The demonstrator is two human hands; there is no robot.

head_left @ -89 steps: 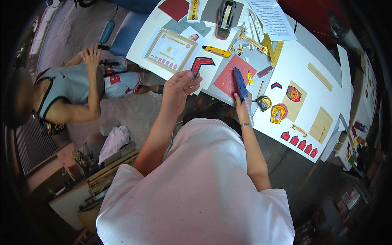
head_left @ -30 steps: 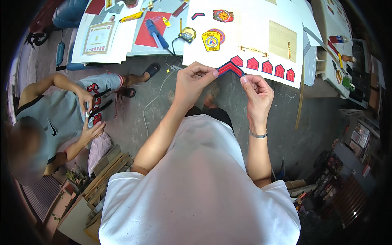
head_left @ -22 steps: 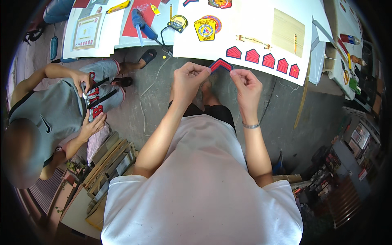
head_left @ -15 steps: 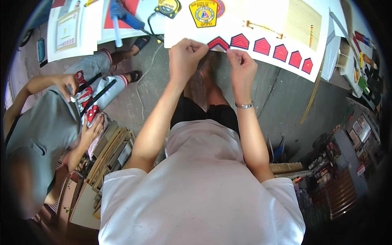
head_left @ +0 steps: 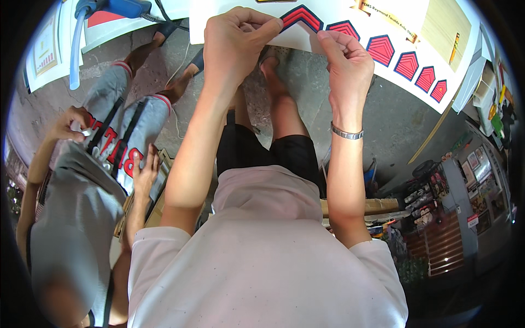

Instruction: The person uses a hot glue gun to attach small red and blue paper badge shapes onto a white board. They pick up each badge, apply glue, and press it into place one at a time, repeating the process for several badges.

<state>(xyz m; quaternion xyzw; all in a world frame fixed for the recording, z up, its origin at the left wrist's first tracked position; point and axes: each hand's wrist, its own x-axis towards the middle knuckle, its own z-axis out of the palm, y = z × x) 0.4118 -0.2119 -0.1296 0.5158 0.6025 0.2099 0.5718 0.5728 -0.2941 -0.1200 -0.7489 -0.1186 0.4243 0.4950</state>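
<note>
Well, left hand and right hand pinch a navy-edged red chevron by its ends. Five red patches line a white board.

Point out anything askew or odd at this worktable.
The blue glue gun has its pale translucent stick jutting past the edge of the table, over the floor, where it might get knocked. The held chevron patch shows no visible damage.
</note>
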